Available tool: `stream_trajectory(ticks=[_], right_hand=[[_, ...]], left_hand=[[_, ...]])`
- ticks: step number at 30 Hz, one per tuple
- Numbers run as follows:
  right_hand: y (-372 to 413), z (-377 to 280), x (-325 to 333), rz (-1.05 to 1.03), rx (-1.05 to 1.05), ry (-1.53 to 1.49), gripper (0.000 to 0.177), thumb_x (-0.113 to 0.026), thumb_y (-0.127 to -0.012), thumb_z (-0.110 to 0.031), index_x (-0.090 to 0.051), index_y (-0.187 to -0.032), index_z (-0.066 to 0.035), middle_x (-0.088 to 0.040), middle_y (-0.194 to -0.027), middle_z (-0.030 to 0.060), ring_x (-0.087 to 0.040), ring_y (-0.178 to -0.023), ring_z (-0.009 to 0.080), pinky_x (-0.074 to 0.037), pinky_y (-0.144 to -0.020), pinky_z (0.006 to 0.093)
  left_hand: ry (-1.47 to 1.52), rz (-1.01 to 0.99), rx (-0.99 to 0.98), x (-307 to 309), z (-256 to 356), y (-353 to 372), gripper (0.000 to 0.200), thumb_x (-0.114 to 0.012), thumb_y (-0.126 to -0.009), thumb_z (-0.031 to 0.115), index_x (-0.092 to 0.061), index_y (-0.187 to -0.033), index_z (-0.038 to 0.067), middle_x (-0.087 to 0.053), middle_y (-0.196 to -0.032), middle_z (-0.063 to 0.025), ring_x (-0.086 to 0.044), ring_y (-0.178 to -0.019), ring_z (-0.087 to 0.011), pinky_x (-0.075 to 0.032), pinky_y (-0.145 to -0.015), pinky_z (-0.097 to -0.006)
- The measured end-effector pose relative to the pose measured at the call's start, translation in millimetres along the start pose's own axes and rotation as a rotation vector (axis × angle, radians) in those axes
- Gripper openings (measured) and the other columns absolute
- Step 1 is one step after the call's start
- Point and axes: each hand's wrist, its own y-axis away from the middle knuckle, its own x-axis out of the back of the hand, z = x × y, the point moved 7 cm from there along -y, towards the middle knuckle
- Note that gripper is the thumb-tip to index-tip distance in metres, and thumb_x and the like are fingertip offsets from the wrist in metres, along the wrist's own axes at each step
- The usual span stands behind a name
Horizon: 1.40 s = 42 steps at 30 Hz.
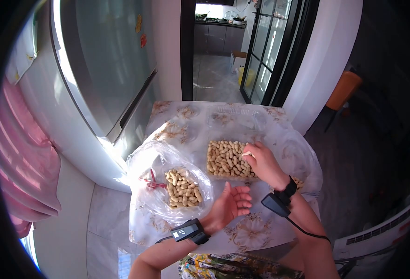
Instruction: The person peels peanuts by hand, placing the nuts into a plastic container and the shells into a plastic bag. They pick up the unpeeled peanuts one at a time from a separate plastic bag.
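A clear plastic box [208, 175] full of unshelled peanuts [226, 158] sits mid-table. My right hand [263, 163] is over the box's right side, thumb and fingers pinched on a pale peanut [246, 153]. My left hand [231, 203] hovers in front of the box, palm turned up and fingers apart, with nothing in it. To its left lies an open clear plastic bag [200, 173] with red ties [153, 180] and more peanuts [182, 189] inside. Some peanuts [299, 182] show beyond my right wrist, partly hidden by it.
A clear plastic lid [235, 116] adjoins the back of the box. The table has a flowered cover [253, 232]. A fridge [107, 60] stands at the left, a glass door [267, 51] opens to a kitchen behind, and an orange chair [344, 88] is at the right.
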Motion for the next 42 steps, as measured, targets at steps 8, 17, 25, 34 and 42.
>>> stream_trajectory(ticks=[8,17,25,34,42], right_hand=[[63,-70,-13,-0.150,0.073,-0.169,0.012,-0.066,-0.086,-0.009,-0.061,-0.096,-0.004,-0.057,-0.089,0.0122,-0.062,-0.079,0.0314,-0.050,-0.067,0.0389],[78,-73,-4,-0.094,0.152,-0.316,0.029,-0.072,-0.084,-0.013,-0.059,-0.109,-0.005,-0.059,-0.100,0.0100,-0.064,-0.081,0.0286,-0.053,-0.068,0.0364],[91,-40,1,0.242,0.129,-0.373,0.011,-0.071,-0.084,-0.001,-0.066,-0.094,-0.002,-0.065,-0.091,0.0093,-0.067,-0.080,0.0227,-0.054,-0.067,0.0300],[93,-38,-4,0.176,0.124,-0.364,0.017,-0.070,-0.083,-0.001,-0.066,-0.100,-0.002,-0.066,-0.097,0.0109,-0.067,-0.083,0.0258,-0.053,-0.071,0.0331],[94,-36,-6,0.140,0.105,-0.368,0.025,-0.069,-0.083,-0.001,-0.066,-0.108,-0.002,-0.066,-0.104,0.0123,-0.067,-0.092,0.0263,-0.054,-0.079,0.0333]], left_hand=[[0.171,-0.147,0.045,2,-6,-1,0.069,-0.020,-0.100,0.064,-0.053,-0.122,0.008,-0.064,-0.111,-0.0102,-0.065,-0.099,-0.0222,-0.056,-0.078,-0.0344],[0.197,0.137,0.070,3,-10,1,0.048,-0.027,-0.106,0.045,-0.055,-0.119,0.008,-0.065,-0.110,-0.0077,-0.067,-0.095,-0.0204,-0.056,-0.085,-0.0359],[0.159,0.000,0.068,7,-5,1,0.045,-0.032,-0.106,0.043,-0.057,-0.116,0.007,-0.064,-0.098,-0.0037,-0.061,-0.084,-0.0158,-0.051,-0.068,-0.0273],[-0.054,0.128,0.026,4,1,4,0.039,-0.039,-0.104,0.042,-0.057,-0.106,0.008,-0.057,-0.083,-0.0030,-0.050,-0.068,-0.0108,-0.031,-0.050,-0.0235],[-0.176,0.117,-0.015,-5,6,5,0.028,-0.048,-0.103,0.036,-0.053,-0.115,0.012,-0.054,-0.088,0.0027,-0.049,-0.070,-0.0075,-0.030,-0.051,-0.0218]])
